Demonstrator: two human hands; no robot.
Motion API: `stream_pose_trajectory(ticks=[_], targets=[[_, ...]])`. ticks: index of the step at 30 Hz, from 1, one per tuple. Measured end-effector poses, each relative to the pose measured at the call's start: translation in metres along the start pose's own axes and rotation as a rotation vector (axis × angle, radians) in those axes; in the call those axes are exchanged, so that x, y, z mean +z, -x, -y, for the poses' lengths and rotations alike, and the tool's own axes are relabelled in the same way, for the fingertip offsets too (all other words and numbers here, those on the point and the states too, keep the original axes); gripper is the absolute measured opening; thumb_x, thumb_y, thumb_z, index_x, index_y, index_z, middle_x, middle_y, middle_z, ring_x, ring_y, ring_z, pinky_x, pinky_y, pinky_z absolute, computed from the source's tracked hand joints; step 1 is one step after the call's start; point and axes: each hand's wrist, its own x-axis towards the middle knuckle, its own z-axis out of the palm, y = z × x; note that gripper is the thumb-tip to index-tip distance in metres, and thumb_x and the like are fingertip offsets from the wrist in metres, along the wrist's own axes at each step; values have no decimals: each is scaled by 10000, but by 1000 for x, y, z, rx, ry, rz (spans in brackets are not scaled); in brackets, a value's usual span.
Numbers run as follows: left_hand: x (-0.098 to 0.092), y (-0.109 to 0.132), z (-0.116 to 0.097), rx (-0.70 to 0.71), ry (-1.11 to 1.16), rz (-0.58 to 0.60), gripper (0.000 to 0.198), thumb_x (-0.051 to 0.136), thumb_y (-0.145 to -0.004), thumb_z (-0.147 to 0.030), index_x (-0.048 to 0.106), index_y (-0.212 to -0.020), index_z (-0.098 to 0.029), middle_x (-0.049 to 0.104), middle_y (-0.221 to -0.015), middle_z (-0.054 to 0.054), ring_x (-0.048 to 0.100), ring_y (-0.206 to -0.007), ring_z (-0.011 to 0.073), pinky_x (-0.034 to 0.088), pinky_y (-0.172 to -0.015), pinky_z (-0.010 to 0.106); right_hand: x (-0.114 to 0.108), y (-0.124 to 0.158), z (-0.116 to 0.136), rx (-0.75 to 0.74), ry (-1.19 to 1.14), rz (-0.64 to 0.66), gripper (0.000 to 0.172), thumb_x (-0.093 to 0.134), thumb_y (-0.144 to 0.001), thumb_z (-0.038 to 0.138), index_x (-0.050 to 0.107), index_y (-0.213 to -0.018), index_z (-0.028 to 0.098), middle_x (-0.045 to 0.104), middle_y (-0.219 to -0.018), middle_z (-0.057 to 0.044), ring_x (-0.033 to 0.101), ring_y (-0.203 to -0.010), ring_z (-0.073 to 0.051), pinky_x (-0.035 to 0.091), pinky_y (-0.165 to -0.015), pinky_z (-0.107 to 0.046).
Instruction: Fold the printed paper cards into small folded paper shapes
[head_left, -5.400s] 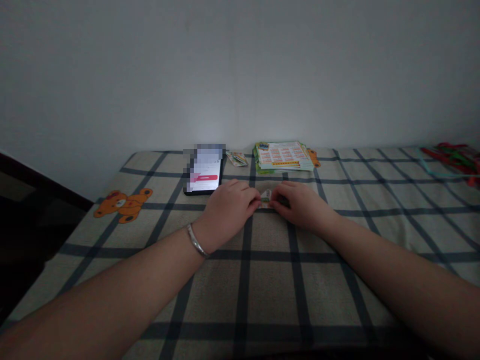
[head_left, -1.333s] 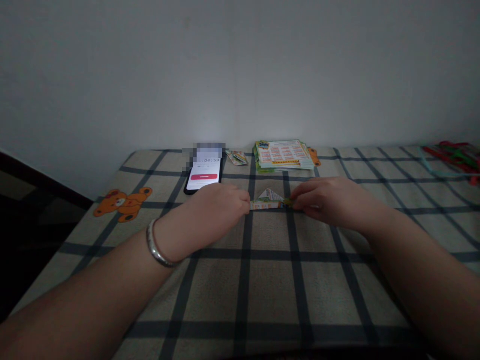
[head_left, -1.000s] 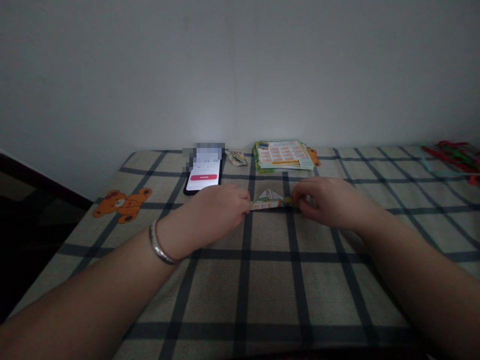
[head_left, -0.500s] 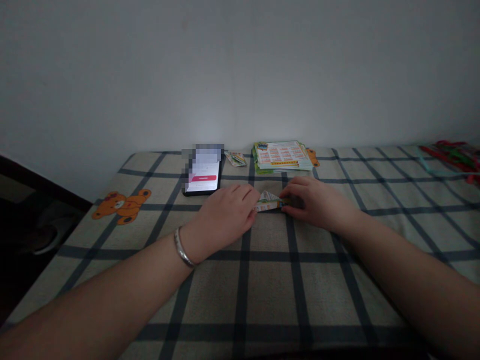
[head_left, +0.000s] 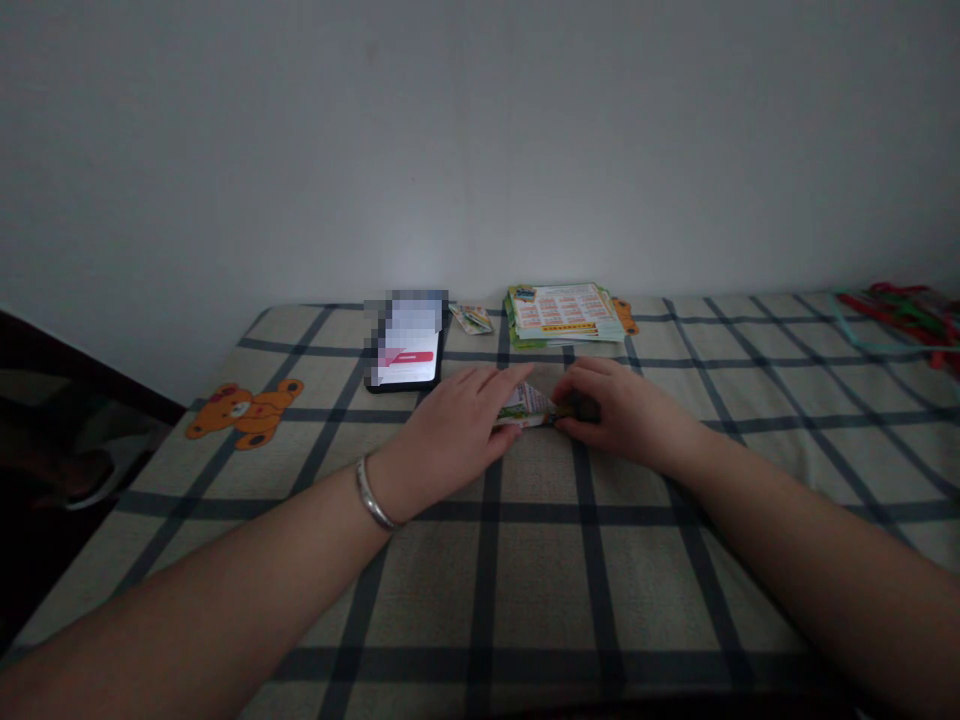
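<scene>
A small piece of folded printed paper (head_left: 527,402) lies low over the checked cloth, between my hands. At its right end, the thumb and fingertips of my right hand (head_left: 619,408) are closed in a pinch. My left hand (head_left: 463,425), with a silver bangle at the wrist, is over the paper's left end. Its fingers are stretched out and the thumb is apart from them, touching or close to the paper's near edge. The left end of the paper is hidden behind this hand.
A lit phone (head_left: 409,345) leans at the back left. Beside it sits another small folded paper piece (head_left: 472,318). A stack of printed sheets (head_left: 566,312) lies near the wall, and red and green strands (head_left: 907,315) at the far right. The cloth (head_left: 540,570) has bear prints.
My left hand has loosened, its fingers stretching out from a pinch. The folded paper has shifted slightly left and tilted, and my right hand has moved slightly left with it.
</scene>
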Motion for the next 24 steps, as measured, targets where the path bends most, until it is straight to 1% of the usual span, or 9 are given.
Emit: stream_pose_trajectory(ticks=[2,4,9,13,17,21,24], targets=[[0,0,0,17,30,-15,525,592,-875,-198,390,-1360,-202,551,-1273,80,519,-1181,218,426,-1030,406,0,0,1,-11,0,16,65,604,-813,214,589,-874,199,587,-906,-43,546,-868,-191,443,-733,-303],[-1,0,-1,34,39,-17,440,578,-884,-184,444,-1302,-200,575,-1220,72,540,-1142,216,442,-1006,407,-1,0,1,-16,5,28,49,598,-818,211,593,-864,198,587,-894,-41,544,-874,-192,440,-749,-308],[-3,-2,-3,88,4,-41,259,584,-871,-156,542,-1126,-181,617,-1052,48,566,-1019,219,473,-904,397,-2,0,0,-31,27,36,72,613,-807,230,613,-871,198,593,-905,-41,544,-899,-202,440,-774,-320],[-4,-3,-1,168,-33,-15,164,569,-872,-140,593,-1031,-176,634,-972,38,566,-947,208,471,-857,375,-2,0,-2,-34,26,34,92,629,-790,239,618,-875,205,597,-914,-39,546,-908,-205,444,-783,-327],[-4,-3,1,262,-73,-9,156,551,-893,-160,637,-1018,-199,649,-963,30,559,-948,199,459,-870,368,-3,1,-4,-47,26,55,92,618,-784,217,629,-875,209,605,-919,-41,551,-889,-201,452,-778,-329],[-4,-1,2,309,-131,-5,172,540,-901,-177,647,-1034,-199,657,-951,33,556,-945,208,459,-858,378,-7,1,-3,-80,31,78,136,605,-774,175,638,-902,208,616,-931,-42,558,-901,-204,456,-796,-336],[-4,-1,2,343,-173,5,186,534,-904,-185,645,-1052,-200,659,-957,34,552,-950,219,456,-853,388,-8,2,-3,-93,35,84,139,600,-773,160,642,-899,199,621,-928,-50,564,-894,-204,460,-795,-338]])
